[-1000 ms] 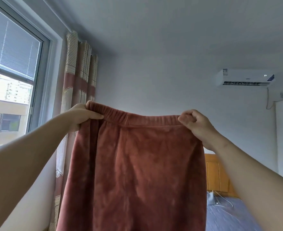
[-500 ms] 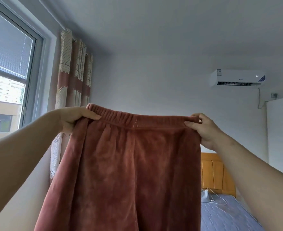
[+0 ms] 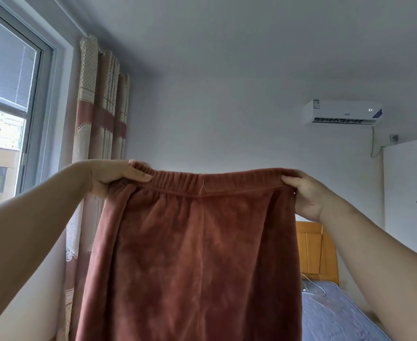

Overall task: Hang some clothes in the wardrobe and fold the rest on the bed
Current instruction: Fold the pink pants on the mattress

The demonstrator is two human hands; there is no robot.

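A pair of rust-red fleece trousers (image 3: 197, 254) hangs in front of me, held up high by its elastic waistband. My left hand (image 3: 111, 177) grips the waistband's left end, thumb lying along the front. My right hand (image 3: 305, 195) pinches the right end. The waistband is stretched nearly level between them and the fabric drops out of the bottom of the view. The bed (image 3: 337, 313), with a blue-grey patterned mattress and an orange wooden headboard, shows at lower right behind the trousers. A white wardrobe (image 3: 406, 200) with two small dark knobs stands at the right edge.
A window (image 3: 3, 107) with a half-lowered blind fills the left side, with beige and red curtains (image 3: 99, 143) beside it. A white air conditioner (image 3: 342, 113) hangs on the far wall. A thin white wire hanger (image 3: 313, 287) lies on the bed by the headboard.
The trousers have come lower and the waistband is pulled wider. My right hand has moved to the right, and my view has swung right, showing more of the wardrobe.
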